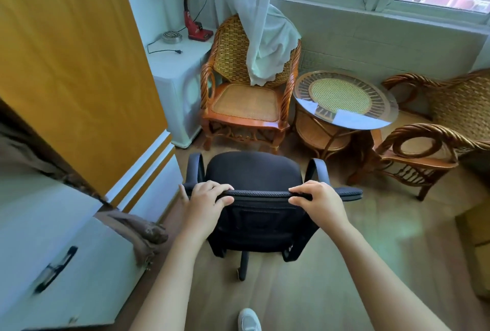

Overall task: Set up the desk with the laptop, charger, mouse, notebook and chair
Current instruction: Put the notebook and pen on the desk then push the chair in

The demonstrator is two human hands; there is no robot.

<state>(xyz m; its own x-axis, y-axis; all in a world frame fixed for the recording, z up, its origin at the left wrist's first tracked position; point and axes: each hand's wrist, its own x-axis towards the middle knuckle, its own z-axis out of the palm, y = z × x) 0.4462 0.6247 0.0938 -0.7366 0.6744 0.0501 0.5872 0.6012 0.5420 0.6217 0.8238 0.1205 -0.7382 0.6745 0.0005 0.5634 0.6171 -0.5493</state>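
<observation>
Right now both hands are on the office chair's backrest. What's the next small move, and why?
Probably pull the black office chair back and start turning it away from the window corner. The left hand and right hand already grip its top edge, it faces a wicker armchair and round table close ahead, and no desk is in view.

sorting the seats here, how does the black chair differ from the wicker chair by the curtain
The black chair has a padded fabric seat and wheels; the wicker chair is woven cane on fixed wooden legs. Both hands, left and right, grip the black chair's backrest; the wicker chair only has the curtain draped over it. Both have armrests.
</observation>
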